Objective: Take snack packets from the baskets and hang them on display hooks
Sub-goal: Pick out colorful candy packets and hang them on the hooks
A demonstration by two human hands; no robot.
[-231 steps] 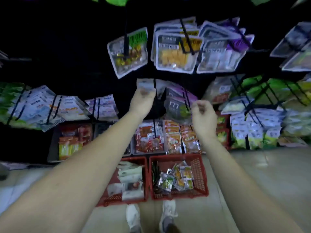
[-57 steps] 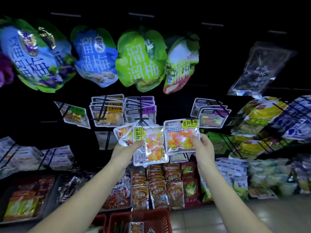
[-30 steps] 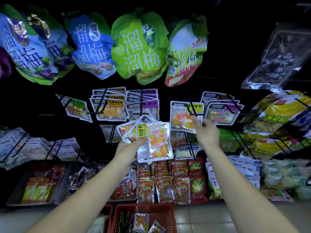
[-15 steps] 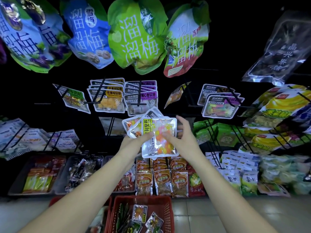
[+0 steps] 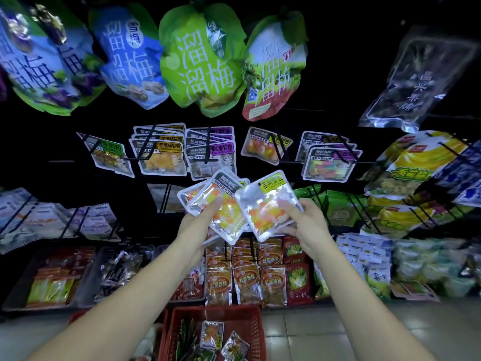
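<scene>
- Our left hand (image 5: pixel 199 225) gripped a fanned stack of packets (image 5: pixel 216 196), thumb curled over the clear front and fingers hidden behind
- Our right hand (image 5: pixel 305 225) pinched a single packet (image 5: pixel 265 204) near its lower right side, thumb on the face; it sat tilted, its edge overlapping the stack
- We judged the step to be parting one packet from the stack for hanging, with more left in the red basket (image 5: pixel 216 311) below
- The next move seemed to call for lifting the packet, levelling its top and threading its hang hole, which we could not make out, onto the hook (image 5: pixel 280 148) where a matching packet (image 5: pixel 257 148) hung
- Sideways room looked tight, with purple-label packets (image 5: pixel 212 157) to the left and green bags (image 5: pixel 335 204) just beside our right wrist; the dark gap above our hands offered the way up
</scene>
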